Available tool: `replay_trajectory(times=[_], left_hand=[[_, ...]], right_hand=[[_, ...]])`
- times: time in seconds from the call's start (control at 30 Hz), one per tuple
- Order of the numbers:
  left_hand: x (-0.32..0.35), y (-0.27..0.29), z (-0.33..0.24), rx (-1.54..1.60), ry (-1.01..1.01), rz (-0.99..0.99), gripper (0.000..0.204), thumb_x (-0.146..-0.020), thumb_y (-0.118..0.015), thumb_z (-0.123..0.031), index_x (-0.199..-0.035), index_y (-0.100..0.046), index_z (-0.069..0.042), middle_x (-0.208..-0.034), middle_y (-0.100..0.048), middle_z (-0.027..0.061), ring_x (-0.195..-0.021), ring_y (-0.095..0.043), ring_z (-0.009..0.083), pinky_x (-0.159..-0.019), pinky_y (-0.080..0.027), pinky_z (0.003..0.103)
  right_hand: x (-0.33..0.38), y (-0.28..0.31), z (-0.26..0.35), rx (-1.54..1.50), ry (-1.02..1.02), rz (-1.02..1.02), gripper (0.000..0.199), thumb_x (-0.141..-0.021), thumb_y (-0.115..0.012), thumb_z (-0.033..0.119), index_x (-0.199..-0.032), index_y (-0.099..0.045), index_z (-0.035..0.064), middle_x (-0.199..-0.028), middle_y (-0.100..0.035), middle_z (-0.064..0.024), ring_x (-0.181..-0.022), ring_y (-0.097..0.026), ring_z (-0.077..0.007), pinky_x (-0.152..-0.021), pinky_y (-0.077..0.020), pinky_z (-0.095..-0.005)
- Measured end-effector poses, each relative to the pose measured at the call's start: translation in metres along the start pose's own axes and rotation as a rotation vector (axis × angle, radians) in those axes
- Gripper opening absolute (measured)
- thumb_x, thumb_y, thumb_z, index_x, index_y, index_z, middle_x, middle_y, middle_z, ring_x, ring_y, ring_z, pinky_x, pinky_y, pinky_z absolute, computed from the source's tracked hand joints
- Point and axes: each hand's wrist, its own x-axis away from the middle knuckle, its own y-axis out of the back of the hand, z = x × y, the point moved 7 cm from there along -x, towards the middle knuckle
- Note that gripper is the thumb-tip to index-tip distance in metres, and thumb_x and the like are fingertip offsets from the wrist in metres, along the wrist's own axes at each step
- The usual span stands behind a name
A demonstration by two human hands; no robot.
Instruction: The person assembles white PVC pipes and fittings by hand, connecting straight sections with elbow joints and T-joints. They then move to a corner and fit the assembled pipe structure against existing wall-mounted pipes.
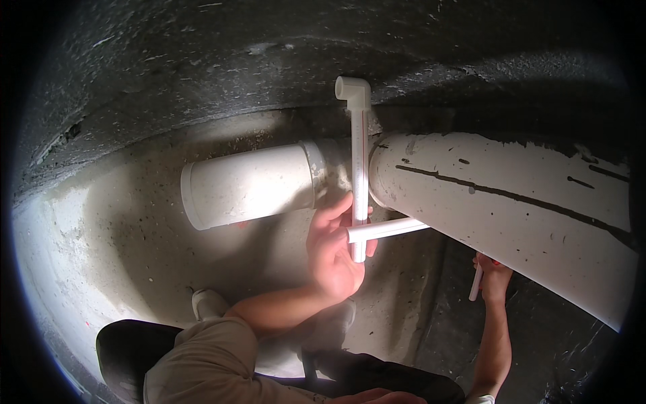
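My left hand [331, 259] is closed round the lower part of a slim white plastic pipe [360, 161], which stands upright. A white elbow fitting [355, 93] caps its upper end. Across the lower part of this pipe lies a second slim white pipe [387, 229], touching my left hand at one end; its other end goes out of sight behind the large pipe. Beneath the large pipe, my right hand [494, 277] grips a white bar-shaped thing [476, 283]. A small red spot shows by its fingers; the rest of that thing is hidden.
A thick white pipe [505, 188] with dark smears slants across the right side. A shorter wide white pipe [252, 183] lies to the left, behind my left hand. A dark rough wall [202, 74] curves along the far side, above a dusty concrete floor [155, 262].
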Motion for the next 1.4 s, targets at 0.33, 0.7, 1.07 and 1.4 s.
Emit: replay_trajectory(times=[0.33, 0.7, 1.07, 1.4], left_hand=[[0.0, -0.001, -0.004, 0.091, 0.043, 0.0, 0.049, -0.096, -0.047, -0.015, -0.143, -0.052, -0.002, -0.126, -0.063, 0.0218, -0.08, -0.062, 0.0237, -0.067, -0.052, 0.037], [0.012, 0.004, -0.022, -0.177, 0.004, -0.126, 0.045, -0.095, -0.054, -0.003, -0.14, -0.056, -0.004, -0.116, -0.067, 0.0185, -0.078, -0.06, 0.0175, -0.055, -0.048, 0.03], [0.068, -0.075, -0.064, -0.601, -0.66, 0.541, 0.043, -0.094, -0.052, 0.006, -0.137, -0.053, 0.006, -0.115, -0.061, 0.0259, -0.079, -0.061, 0.0187, -0.057, -0.05, 0.027], [0.091, -0.111, -0.021, -0.847, 0.133, 0.9, 0.027, -0.091, -0.056, 0.01, -0.117, -0.061, 0.013, -0.103, -0.062, 0.0149, -0.076, -0.054, 0.0073, -0.064, -0.042, 0.022]], right_hand=[[0.011, -0.014, 0.036, -0.187, -0.223, 0.013, 0.021, -0.087, -0.068, -0.003, -0.107, -0.061, -0.0009, -0.089, -0.067, -0.0096, -0.07, -0.065, -0.0177, -0.063, -0.0549, -0.0321], [0.069, 0.011, 0.015, -0.369, -0.193, -0.001, 0.029, -0.083, -0.068, -0.007, -0.105, -0.052, 0.004, -0.088, -0.068, -0.0122, -0.068, -0.067, -0.0188, -0.061, -0.0547, -0.0308], [0.339, -0.078, -0.273, -0.446, -0.535, -0.02, 0.033, -0.08, -0.071, -0.006, -0.11, -0.06, 0.0008, -0.091, -0.066, -0.0077, -0.078, -0.066, -0.0186, -0.068, -0.053, -0.0319], [0.419, -0.129, -0.36, 0.084, -0.306, -0.351, 0.05, -0.079, -0.076, -0.002, -0.124, -0.054, 0.0003, -0.105, -0.062, -0.0086, -0.098, -0.063, -0.022, -0.086, -0.0509, -0.0356]])
